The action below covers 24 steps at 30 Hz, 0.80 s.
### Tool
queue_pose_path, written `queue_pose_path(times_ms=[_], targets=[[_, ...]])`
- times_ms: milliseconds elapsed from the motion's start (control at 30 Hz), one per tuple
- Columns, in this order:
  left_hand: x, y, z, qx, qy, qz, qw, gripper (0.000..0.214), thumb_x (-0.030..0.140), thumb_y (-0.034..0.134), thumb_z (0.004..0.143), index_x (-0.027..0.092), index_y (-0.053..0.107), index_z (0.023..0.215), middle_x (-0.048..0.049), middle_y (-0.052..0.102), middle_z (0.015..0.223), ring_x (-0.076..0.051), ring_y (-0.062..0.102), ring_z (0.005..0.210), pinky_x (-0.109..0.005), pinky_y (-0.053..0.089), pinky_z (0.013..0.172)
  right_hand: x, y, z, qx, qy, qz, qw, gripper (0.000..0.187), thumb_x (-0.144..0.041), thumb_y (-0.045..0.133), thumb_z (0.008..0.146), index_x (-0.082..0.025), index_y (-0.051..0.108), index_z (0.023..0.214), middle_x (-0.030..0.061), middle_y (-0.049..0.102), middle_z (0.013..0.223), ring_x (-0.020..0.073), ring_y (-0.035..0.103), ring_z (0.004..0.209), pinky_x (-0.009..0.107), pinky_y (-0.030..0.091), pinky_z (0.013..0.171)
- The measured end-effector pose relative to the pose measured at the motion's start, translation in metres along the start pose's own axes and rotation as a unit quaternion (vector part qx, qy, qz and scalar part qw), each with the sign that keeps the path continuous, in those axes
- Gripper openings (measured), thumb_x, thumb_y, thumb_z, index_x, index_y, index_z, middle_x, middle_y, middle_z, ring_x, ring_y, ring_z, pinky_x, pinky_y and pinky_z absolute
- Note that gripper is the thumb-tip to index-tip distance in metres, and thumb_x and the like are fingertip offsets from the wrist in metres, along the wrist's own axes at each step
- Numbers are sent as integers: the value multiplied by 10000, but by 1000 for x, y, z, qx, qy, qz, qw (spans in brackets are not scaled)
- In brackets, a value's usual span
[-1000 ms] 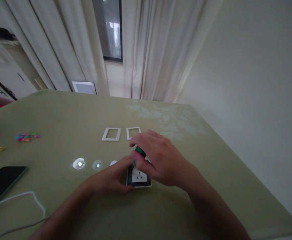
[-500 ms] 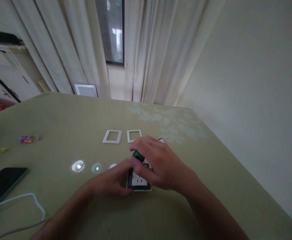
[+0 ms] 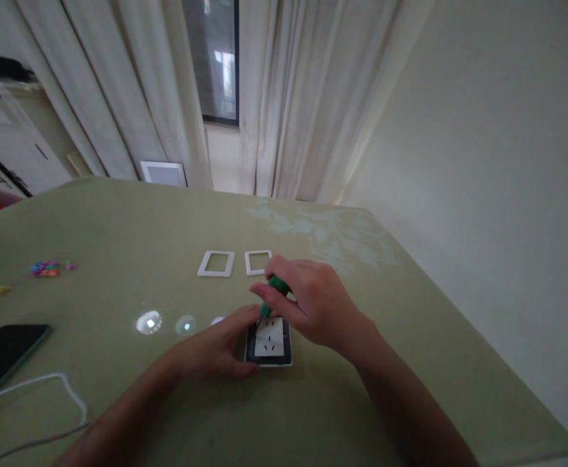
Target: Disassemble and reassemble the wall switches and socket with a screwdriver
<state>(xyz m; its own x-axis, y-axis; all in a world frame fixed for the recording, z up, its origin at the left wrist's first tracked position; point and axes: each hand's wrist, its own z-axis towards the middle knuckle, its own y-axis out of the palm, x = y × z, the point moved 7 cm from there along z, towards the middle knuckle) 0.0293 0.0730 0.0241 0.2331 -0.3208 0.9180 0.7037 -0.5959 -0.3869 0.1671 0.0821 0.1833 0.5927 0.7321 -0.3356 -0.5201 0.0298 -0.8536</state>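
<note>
A wall socket (image 3: 275,349) with a white face and dark surround lies on the table in front of me. Along its left side, my left hand (image 3: 218,347) grips it, thumb near the lower corner and fingers at the upper one. My right hand (image 3: 316,301) is closed round the green handle of a screwdriver (image 3: 279,284). The screwdriver leans over the socket, its shaft slanting down to the upper left part of the dark surround. My fingers partly cover the handle, and the exact contact of the tip is hard to make out.
Two white cover frames, a left one (image 3: 214,274) and a right one (image 3: 248,263), lie beyond the socket. A phone (image 3: 9,353), a white cable (image 3: 63,376) and small colourful pieces (image 3: 48,268) are on the left. A wall (image 3: 498,194) borders the table's right side.
My right hand has shifted and turned, uncovering more of the socket's face. The screwdriver now leans to the right, with more of its handle and shaft showing. My left hand keeps its hold.
</note>
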Motion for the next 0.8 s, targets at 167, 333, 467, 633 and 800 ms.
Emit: queue_pose_path(times_ms=[167,333,467,633,800], targets=[[5,-1,0,0,-1,0,1000,713,176,824,806,265,601,1477,-55,686,1430,-369,602,1383,-486,496,1193,-8,1,-2,-5,8,-34,999,202,-349,519,1062,-206,654,1104,68,753,966,227,673,892,323,445,754],[2,1,3,-9,4,-4,1000,818,188,870,769,271,572,1526,-107,641,1526,-386,607,1376,-546,495,1187,-4,0,-2,10,46,-54,997,298,-415,456,1113,-215,649,1004,49,728,867,214,644,790,327,411,700],[3,-7,1,24,21,-47,998,627,308,891,842,285,676,1431,-57,746,1378,-350,667,1307,-466,554,1125,-17,0,-5,-25,-37,31,999,213,-258,523,1026,-211,624,1207,89,737,1168,242,657,1086,361,488,915],[9,-23,1,102,25,-54,993,316,492,692,1036,241,817,1182,-77,834,1141,-290,740,1159,-446,580,1084,-6,5,-2,10,13,20,1000,205,-367,568,1073,-204,625,1184,83,743,1131,233,673,1012,356,492,877],[14,-18,13,92,31,-119,988,442,583,694,1021,173,832,931,-77,826,894,-229,747,841,-355,634,866,-4,11,3,34,18,18,999,238,-374,688,1013,-221,624,1183,72,751,1142,237,684,1028,342,475,833]])
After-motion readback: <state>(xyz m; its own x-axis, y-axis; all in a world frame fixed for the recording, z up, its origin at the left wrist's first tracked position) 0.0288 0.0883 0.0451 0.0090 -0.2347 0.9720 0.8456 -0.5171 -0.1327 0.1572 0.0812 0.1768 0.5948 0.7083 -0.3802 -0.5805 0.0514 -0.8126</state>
